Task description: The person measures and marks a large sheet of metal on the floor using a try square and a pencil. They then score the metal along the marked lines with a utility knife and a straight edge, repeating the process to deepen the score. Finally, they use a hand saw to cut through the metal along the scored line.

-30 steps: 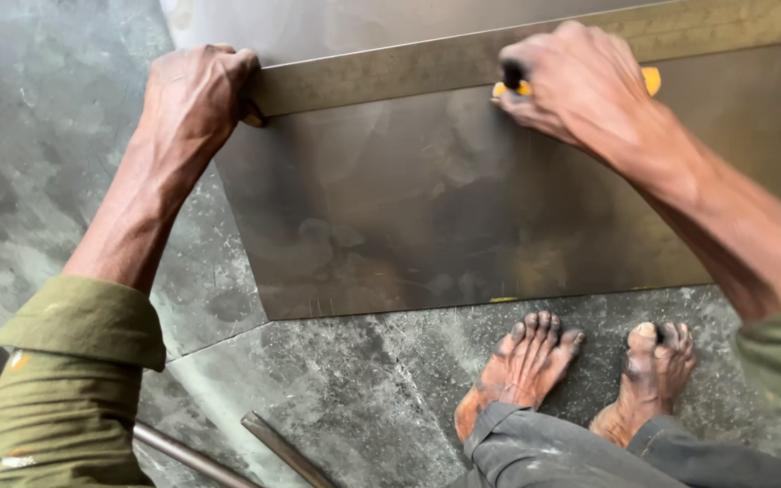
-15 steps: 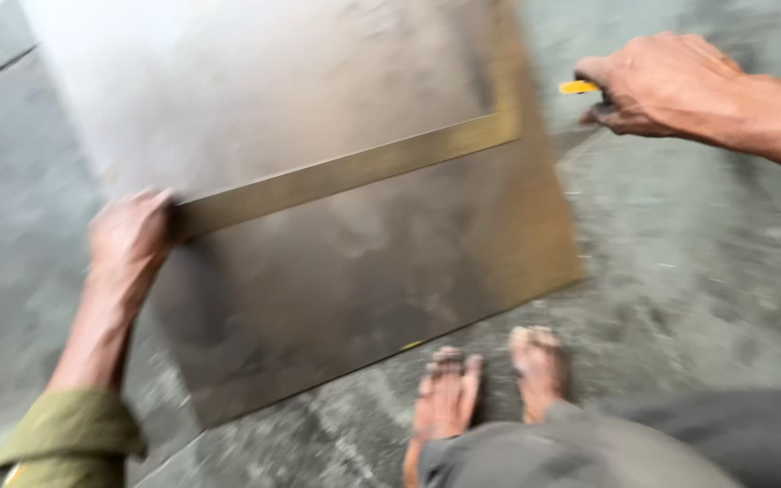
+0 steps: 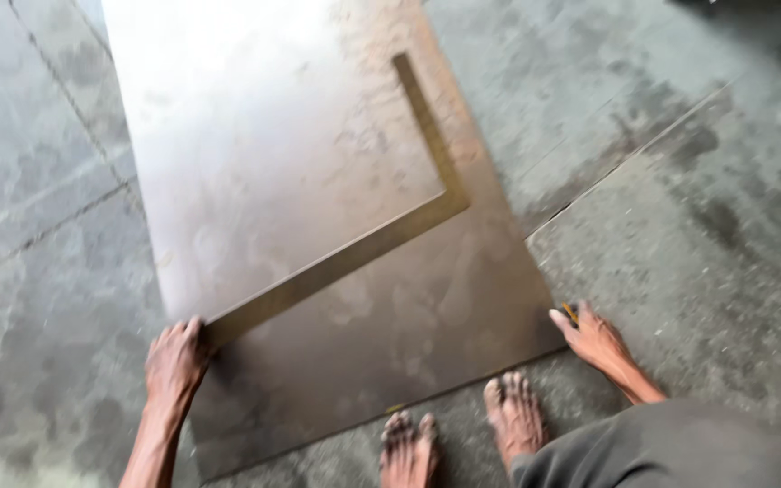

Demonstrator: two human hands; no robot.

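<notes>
A large metal sheet (image 3: pixel 300 163) lies flat on the stone floor. On it rests an L-shaped steel square (image 3: pixel 381 230), one arm running toward me, the other along the sheet's right side. My left hand (image 3: pixel 176 360) presses on the near end of the square at the sheet's left edge. My right hand (image 3: pixel 594 336) rests by the sheet's near right corner, fingers closed around a small yellow marker (image 3: pixel 571 313). My bare feet (image 3: pixel 463 434) stand at the sheet's near edge.
Grey stone floor slabs (image 3: pixel 698 181) with joints surround the sheet on both sides. My grey trouser leg (image 3: pixel 671 447) fills the lower right corner.
The view has swung up and back, showing more of the sheet. My right hand came down from the square's far end to the sheet's near right corner. My left hand stays on the square.
</notes>
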